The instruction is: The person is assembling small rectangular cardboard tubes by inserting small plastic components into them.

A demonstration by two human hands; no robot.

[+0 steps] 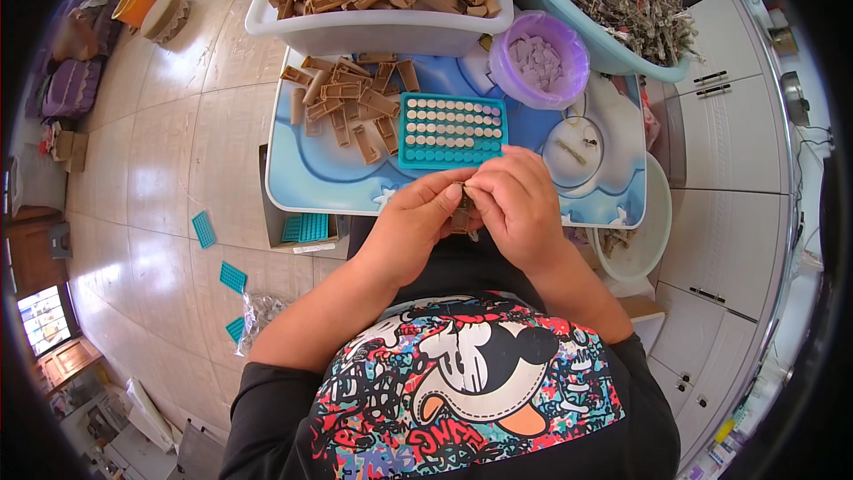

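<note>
Close to my body, just off the table's near edge, my left hand (410, 220) is closed around a small brown plastic piece (460, 215). My right hand (519, 204) pinches at the top of that piece; whatever is between its fingertips is too small to make out. Beyond my hands lies a teal tray (453, 98) with rows of white round pieces (442, 128); its nearest row shows teal. Left of the tray is a loose pile of brown plastic pieces (346, 93), like half-tubes.
A white bin (382, 31) full of brown pieces stands at the back of the blue table (329, 187). To its right are a purple basket (544, 98) of pale chips and a light-blue basin (613, 58) of tangled clear parts. A box (311, 229) and teal trays (233, 276) lie lower left.
</note>
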